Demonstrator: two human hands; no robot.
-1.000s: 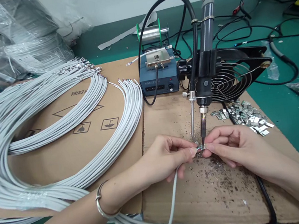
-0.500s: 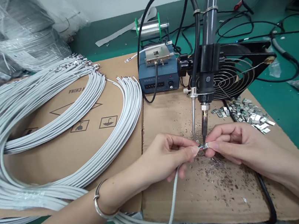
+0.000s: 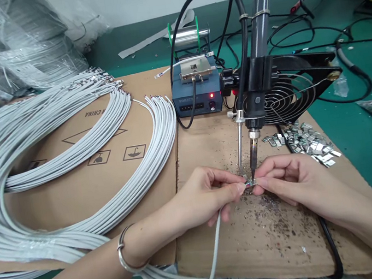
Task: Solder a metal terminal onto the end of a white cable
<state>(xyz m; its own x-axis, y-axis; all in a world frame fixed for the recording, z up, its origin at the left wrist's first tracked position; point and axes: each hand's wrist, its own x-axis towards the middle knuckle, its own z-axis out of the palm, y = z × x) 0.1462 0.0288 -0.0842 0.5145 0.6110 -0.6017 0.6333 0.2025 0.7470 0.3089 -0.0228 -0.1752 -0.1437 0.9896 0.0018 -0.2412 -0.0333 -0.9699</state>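
While your left hand [image 3: 206, 198] pinched the end of a grey cable [image 3: 214, 252] and your right hand [image 3: 287, 180] gripped a small metal terminal [image 3: 250, 183] against it, both met right under the tip of the fixed soldering iron [image 3: 254, 159]. You had the joint in hand, it seemed, not finished. Many cables [image 3: 72, 175] lay looped on the cardboard [image 3: 209, 154] to your left, and a heap of loose terminals [image 3: 307, 142] sat near your right, so I judged plenty was left to do
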